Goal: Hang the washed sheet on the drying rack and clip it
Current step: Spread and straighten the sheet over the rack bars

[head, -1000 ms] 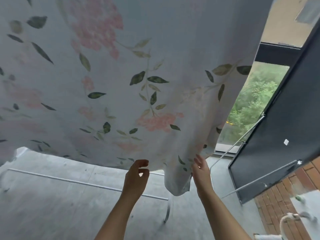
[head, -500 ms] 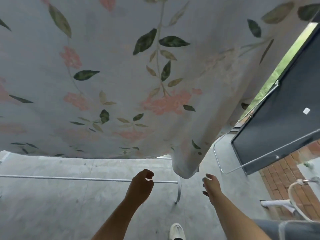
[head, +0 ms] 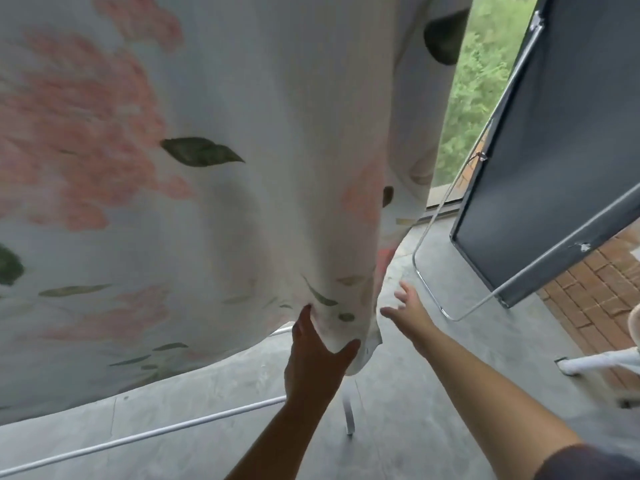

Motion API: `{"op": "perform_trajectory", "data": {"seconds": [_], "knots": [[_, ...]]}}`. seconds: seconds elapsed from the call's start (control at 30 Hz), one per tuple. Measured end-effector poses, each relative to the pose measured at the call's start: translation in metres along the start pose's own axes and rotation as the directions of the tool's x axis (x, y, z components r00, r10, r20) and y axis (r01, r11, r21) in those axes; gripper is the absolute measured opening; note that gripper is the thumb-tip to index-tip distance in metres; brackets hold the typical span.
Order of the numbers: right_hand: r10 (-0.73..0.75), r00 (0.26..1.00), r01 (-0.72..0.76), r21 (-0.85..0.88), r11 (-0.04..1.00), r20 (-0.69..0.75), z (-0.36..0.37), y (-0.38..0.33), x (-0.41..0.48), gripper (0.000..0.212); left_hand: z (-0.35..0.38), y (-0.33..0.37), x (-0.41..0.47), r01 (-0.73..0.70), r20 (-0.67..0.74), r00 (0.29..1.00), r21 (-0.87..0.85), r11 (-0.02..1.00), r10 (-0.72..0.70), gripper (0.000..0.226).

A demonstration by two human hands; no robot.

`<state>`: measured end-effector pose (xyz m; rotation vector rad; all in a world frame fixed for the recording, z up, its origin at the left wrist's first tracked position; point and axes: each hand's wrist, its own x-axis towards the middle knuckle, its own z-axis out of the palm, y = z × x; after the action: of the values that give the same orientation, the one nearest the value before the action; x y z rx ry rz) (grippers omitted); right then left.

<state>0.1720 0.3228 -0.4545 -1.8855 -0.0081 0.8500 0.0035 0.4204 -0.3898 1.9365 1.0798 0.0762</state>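
Across the upper left and centre of the head view, a pale sheet (head: 263,140) printed with pink flowers and dark green leaves hangs down and fills most of the frame. Its top is cut off by the upper edge, so what it hangs from cannot be seen. The print is blurred and soft.

At lower centre, the left hand (head: 318,355) reaches up from the bottom edge and grips the sheet's lowest corner. The cloth sits in the crook between the thumb, on the right, and one raised finger, on the left; the other fingers are hidden behind the fabric.

Just right of that corner, the right hand (head: 410,313) is held open with fingers spread and nothing in it. It is blurred, and whether it brushes the sheet's edge cannot be told. A dark sleeve (head: 588,462) shows at the lower right corner.

Below the sheet, a white rail of the drying rack (head: 138,436) slants across the lower left, its far end hidden by the left forearm, beside a white upright leg. Grey concrete floor (head: 398,427) lies underneath.

On the right, a dark panel (head: 554,150) leans in a thin metal frame, with brick paving (head: 606,292) below it and green foliage (head: 485,64) beyond.
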Motion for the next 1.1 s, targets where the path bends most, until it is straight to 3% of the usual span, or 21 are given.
{"op": "perform_trajectory", "data": {"seconds": [0.07,0.13,0.23,0.33,0.43,0.5,0.53,0.6,0.67,0.7,0.77,0.83,0.9,0.97,1.1], "knots": [[-0.147,0.985,0.147,0.007,0.989,0.094,-0.005,-0.017,0.025,0.093,0.021,0.008,0.010,-0.010,-0.107,0.994,-0.010,1.000,0.008,0.099],[-0.256,0.943,0.267,-0.025,0.963,0.212,-0.003,-0.036,0.038,0.069,0.031,0.007,0.022,-0.034,-0.189,0.982,-0.030,0.999,0.028,0.086],[-0.266,0.910,0.289,-0.029,0.957,0.319,-0.009,-0.039,0.046,0.019,0.043,0.001,0.038,-0.032,-0.264,0.964,0.022,0.999,0.037,0.052],[-0.264,0.937,0.255,0.070,0.965,0.230,-0.027,-0.018,0.035,0.014,0.042,-0.002,0.041,0.098,-0.310,0.949,0.092,0.991,-0.065,0.036],[-0.247,0.951,0.242,0.050,0.969,0.184,-0.044,0.000,0.017,0.020,0.041,0.002,0.042,0.318,-0.184,0.933,0.025,0.948,-0.308,0.047],[-0.240,0.952,0.243,0.007,0.970,0.192,-0.044,0.006,0.002,0.016,0.040,0.019,0.034,0.473,0.013,0.874,-0.254,0.844,-0.486,0.048],[-0.246,0.948,0.259,-0.039,0.965,0.201,-0.043,0.010,-0.006,0.016,0.042,0.026,0.027,0.483,0.080,0.870,-0.336,0.808,-0.487,0.043],[-0.284,0.931,0.330,-0.196,0.924,0.229,-0.041,0.015,-0.024,0.022,0.045,0.037,0.013,0.295,0.089,0.955,-0.301,0.907,-0.282,0.022],[-0.332,0.902,0.407,-0.287,0.867,0.276,-0.042,0.018,-0.039,0.024,0.048,0.046,0.002,0.056,0.128,0.991,-0.217,0.975,-0.028,0.052],[-0.359,0.879,0.454,-0.319,0.832,0.315,-0.041,0.017,-0.045,0.027,0.048,0.048,0.000,0.002,0.156,0.987,-0.201,0.980,0.030,0.070],[-0.381,0.827,0.543,-0.413,0.731,0.413,-0.039,0.016,-0.053,0.036,0.050,0.057,-0.001,-0.038,0.185,0.981,-0.139,0.990,0.063,0.084],[-0.360,0.792,0.602,-0.535,0.593,0.493,-0.039,0.016,-0.055,0.048,0.051,0.064,-0.001,-0.087,0.050,0.995,-0.037,0.996,0.088,0.060],[-0.320,0.771,0.629,-0.582,0.516,0.550,-0.044,0.017,-0.057,0.060,0.044,0.073,0.002,-0.119,-0.193,0.972,0.103,0.988,0.137,0.028],[-0.276,0.760,0.629,-0.560,0.539,0.589,-0.053,0.018,-0.057,0.069,0.036,0.074,0.007,-0.078,-0.307,0.944,0.148,0.986,0.120,0.022],[-0.188,0.788,0.541,-0.513,0.666,0.586,-0.055,0.023,-0.045,0.069,0.022,0.056,0.016,0.096,-0.320,0.943,-0.004,0.995,-0.092,0.021]]}}
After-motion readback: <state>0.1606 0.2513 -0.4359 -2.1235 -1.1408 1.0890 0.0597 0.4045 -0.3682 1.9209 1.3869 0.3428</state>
